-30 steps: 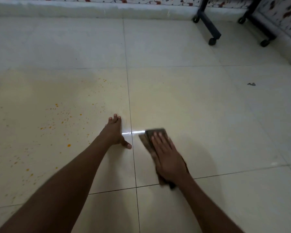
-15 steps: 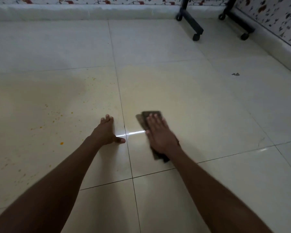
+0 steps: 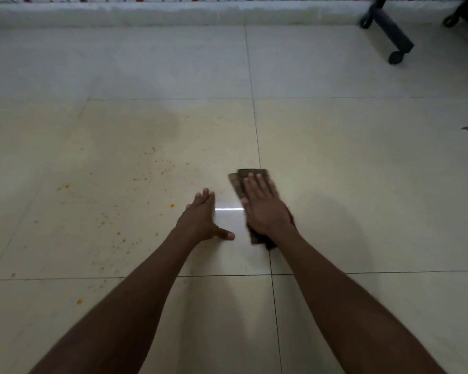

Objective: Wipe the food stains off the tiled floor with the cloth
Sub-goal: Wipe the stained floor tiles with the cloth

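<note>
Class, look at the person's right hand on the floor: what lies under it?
Under the right hand lies a dark folded cloth, pressed flat on the tiled floor. The cloth's ends show beyond fingertips and wrist; its middle, and any stains beneath, are covered.

cloth (image 3: 251, 182) mostly hidden under right hand (image 3: 264, 209), black stand (image 3: 389, 31) cut off at top edge

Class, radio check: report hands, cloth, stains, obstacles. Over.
Right hand flat, pressing cloth to floor. Left hand flat on tile, bracing. Orange stains remain left of cloth. Nothing in the way.
</note>
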